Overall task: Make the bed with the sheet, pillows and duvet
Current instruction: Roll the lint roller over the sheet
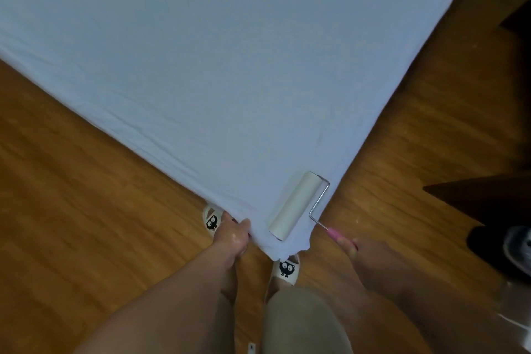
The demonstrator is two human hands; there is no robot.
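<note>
A pale blue sheet (218,66) covers the bed, and its near corner points at me. My left hand (234,234) grips the sheet's edge just left of that corner. A white lint roller (296,204) lies on the sheet at the corner, its wire arm running to a pink handle (334,233). My right hand (362,253) holds that pink handle beside the corner. No pillows or duvet are in view.
Wooden floor (71,195) surrounds the bed corner on both sides. My feet in white slippers with a cartoon face (287,269) stand right under the corner. Dark furniture (488,201) and a grey shoe (520,247) sit at the right edge.
</note>
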